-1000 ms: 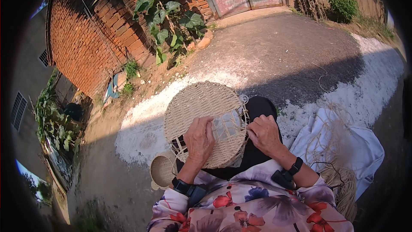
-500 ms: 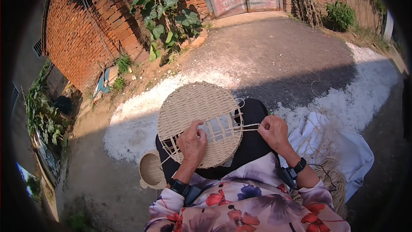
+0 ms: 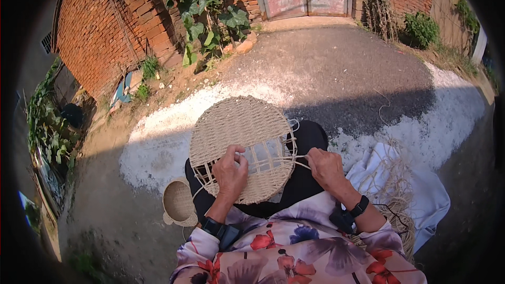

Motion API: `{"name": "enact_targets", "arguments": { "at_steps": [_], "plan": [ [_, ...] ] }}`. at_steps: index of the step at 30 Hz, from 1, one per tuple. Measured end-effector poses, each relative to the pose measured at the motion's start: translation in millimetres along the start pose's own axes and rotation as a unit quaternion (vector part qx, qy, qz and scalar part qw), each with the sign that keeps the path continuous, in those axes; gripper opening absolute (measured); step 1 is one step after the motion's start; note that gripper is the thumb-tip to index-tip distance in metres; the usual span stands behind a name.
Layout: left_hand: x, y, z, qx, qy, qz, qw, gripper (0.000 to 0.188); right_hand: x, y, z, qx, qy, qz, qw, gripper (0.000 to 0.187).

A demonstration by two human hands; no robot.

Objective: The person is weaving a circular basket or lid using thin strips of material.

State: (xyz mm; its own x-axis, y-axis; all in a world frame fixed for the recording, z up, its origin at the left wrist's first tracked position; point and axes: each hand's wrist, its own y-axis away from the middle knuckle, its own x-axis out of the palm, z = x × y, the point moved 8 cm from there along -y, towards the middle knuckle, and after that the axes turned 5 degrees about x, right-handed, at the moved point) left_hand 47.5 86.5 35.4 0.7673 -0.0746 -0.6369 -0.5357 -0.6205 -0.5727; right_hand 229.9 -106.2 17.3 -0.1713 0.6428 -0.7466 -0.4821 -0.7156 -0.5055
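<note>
Cord (image 3: 301,156) stretches from the right rim of our round woven panel (image 3: 239,122) to our right hand (image 3: 327,169), whose fingers are closed in a pinch on it. The panel rests across our lap, over the dark trousers (image 3: 311,135), with tight weave above and below and an open band (image 3: 261,156) of bare strands crossing between. Our left hand (image 3: 230,175) lies over the left part of that band, its fingers curled; we cannot quite tell whether they grip a strand or only steady the work, since the hand itself hides the contact.

We judge the step in hand to be drawing cord across the open band, to fill it row by row. The next move, as we read it, calls for an even pull from the right while the left keeps the panel from twisting, then snugging the strand against the finished weave.

Beside our left knee, a small woven basket (image 3: 178,200) sits on the ground; to our right, loose cord (image 3: 395,200) lies tangled over white cloth (image 3: 428,192).
</note>
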Motion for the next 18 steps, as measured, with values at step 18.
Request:
{"name": "enact_targets", "arguments": {
  "at_steps": [18],
  "plan": [
    [1,5,29,-0.064,0.056,0.014,0.996,0.017,15,-6,24,-0.107,0.045,0.036,0.993,0.021]
  ]
}}
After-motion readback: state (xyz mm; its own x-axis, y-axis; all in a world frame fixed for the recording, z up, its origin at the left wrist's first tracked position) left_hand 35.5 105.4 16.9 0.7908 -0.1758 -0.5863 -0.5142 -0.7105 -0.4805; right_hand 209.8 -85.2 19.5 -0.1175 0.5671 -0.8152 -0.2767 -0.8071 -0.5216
